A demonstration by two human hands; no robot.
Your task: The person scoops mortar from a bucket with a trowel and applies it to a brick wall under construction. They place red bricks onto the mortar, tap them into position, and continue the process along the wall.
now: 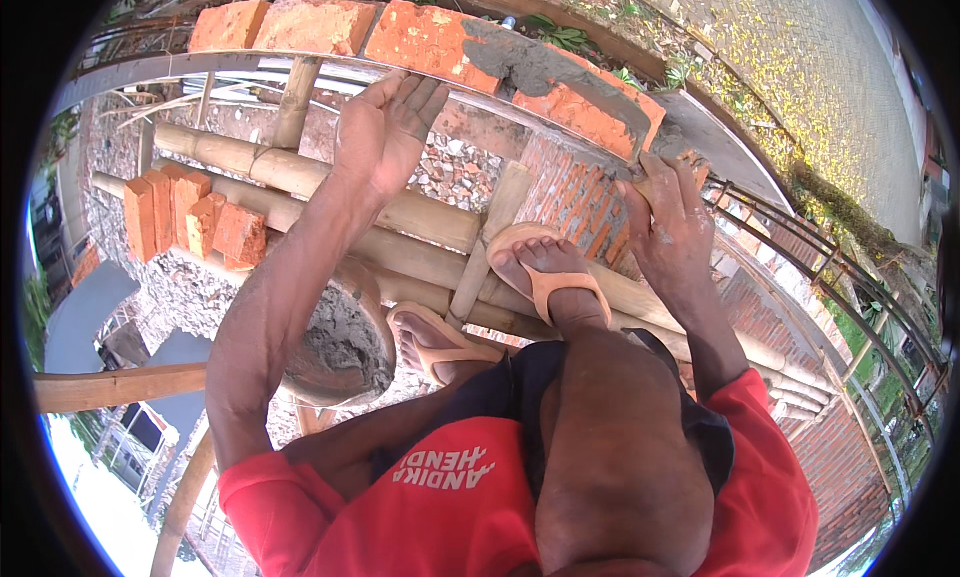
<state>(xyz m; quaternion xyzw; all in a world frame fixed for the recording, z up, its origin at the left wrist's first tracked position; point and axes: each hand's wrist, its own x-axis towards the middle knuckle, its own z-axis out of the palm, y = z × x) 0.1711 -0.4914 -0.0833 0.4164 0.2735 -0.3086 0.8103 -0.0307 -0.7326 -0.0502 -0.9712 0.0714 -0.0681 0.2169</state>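
Note:
A row of orange bricks (pixel 430 42) curves along the top of the wall, with wet grey mortar (pixel 545 65) spread over those on its right half. My left hand (pixel 388 129) has its fingers stretched out, the tips at the lower edge of a middle brick; it grips nothing. At the right end of the row, my right hand (pixel 672 217) is closed around what looks like a trowel's tan handle (pixel 641 191). The blade is mostly hidden near the mortar-smeared end brick (pixel 590 117).
Bamboo poles (pixel 420 212) form the scaffold under my sandalled feet (pixel 545 272). Loose bricks (pixel 190 212) stand on it at left, beside a round bucket (pixel 345 342) of mortar. Broken rubble (pixel 455 172) lies below. Dark metal bars (pixel 830 277) run along the right.

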